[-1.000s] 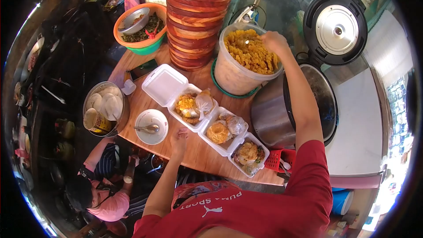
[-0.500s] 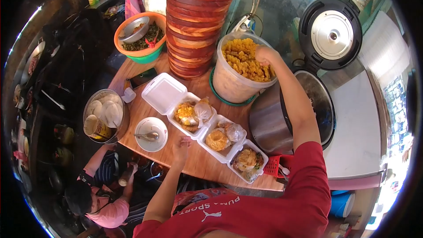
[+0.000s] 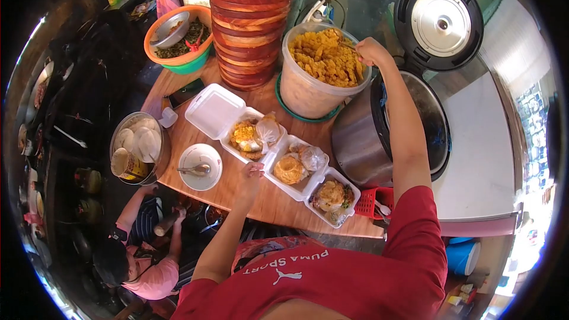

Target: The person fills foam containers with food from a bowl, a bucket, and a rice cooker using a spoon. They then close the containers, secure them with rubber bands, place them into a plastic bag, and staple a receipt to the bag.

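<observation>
My right hand is at the right rim of a large clear tub full of yellow-orange fried pieces, fingers closed; whether it grips anything is unclear. My left hand rests on the wooden table at the near edge of three white foam boxes. The first box, lid open, holds yellow food and a small plastic bag. The middle box holds a fried piece and a bag. The nearest box holds fried food with greens.
A tall stack of wooden bowls stands behind the boxes. An open rice cooker sits at right. An orange basin, a steel pot and a white bowl with a spoon stand at left. Another person crouches below the table.
My right hand has shifted from inside the tub to its right rim. My left hand has moved up to the edge of the foam boxes. The view has shifted slightly.
</observation>
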Tool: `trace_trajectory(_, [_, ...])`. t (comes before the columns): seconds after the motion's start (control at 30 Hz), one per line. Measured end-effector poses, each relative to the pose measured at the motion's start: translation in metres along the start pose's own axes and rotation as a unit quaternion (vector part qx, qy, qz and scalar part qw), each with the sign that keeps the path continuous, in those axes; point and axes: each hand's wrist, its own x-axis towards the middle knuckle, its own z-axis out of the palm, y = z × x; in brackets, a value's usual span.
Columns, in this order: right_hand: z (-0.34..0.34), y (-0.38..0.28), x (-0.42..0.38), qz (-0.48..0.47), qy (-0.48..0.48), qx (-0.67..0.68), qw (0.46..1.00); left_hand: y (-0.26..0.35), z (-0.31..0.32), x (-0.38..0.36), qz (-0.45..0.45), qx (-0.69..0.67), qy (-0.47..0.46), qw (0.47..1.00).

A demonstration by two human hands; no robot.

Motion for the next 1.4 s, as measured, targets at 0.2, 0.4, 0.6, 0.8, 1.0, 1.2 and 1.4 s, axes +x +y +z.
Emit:
trace_trajectory(0.2, [-0.017, -0.023, -0.094, 0.051, -0.045, 0.269, 0.961, -0.024, 0.003, 0.002, -0.024, -0.028, -0.019, 0.999])
trace_trajectory(0.4, [0.014, -0.033, -0.215, -0.004, -0.078, 0.244, 0.967, -0.012, 0.025, -0.015, -0.065, -0.019, -0.032, 0.997])
trace_trajectory(0.6, [0.116, 0.017, -0.272, -0.024, -0.168, 0.182, 0.969, -0.025, 0.035, -0.015, -0.087, -0.019, -0.025, 0.996])
trace_trajectory(0.8, [0.203, 0.060, -0.307, -0.201, 0.018, 0.039, 0.979, -0.023, 0.046, -0.013, -0.094, -0.086, -0.021, 0.992])
trace_trajectory(1.0, [0.207, 0.036, -0.325, -0.140, -0.001, -0.011, 0.990, -0.026, 0.063, -0.002, -0.135, -0.109, 0.012, 0.985])
trace_trajectory(1.2, [0.208, 0.037, -0.318, -0.142, 0.022, -0.010, 0.990, -0.026, 0.066, 0.002, -0.116, -0.087, 0.018, 0.989])
trace_trajectory(1.4, [0.209, 0.050, -0.307, -0.141, 0.050, 0.044, 0.988, -0.029, 0.063, 0.003, -0.096, -0.084, 0.025, 0.992])
